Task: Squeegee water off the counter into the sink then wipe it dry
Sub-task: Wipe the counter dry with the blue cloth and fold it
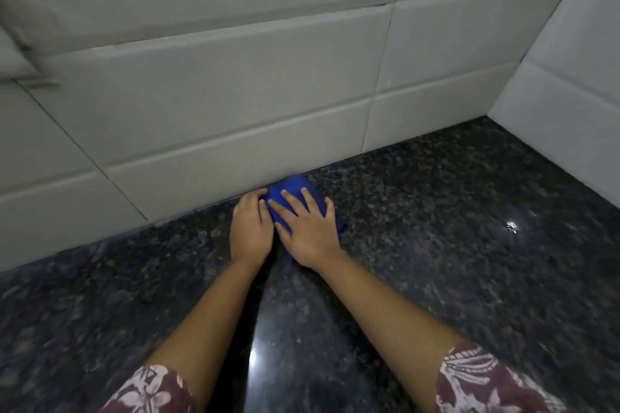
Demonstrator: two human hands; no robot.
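Note:
A blue cloth (294, 189) lies bunched on the dark speckled granite counter (436, 245), against the foot of the tiled back wall. My right hand (307, 228) lies flat on top of it with its fingers spread and straight, pressing it down. My left hand (250, 228) sits just to its left, with its fingertips curled against the cloth's left edge. Most of the cloth is hidden under my hands. No squeegee or sink is in view.
White tiled wall (235, 94) runs along the back of the counter and a second tiled wall (570, 94) closes the right corner. The counter surface shines with light reflections (511, 226) to the right and in front of me.

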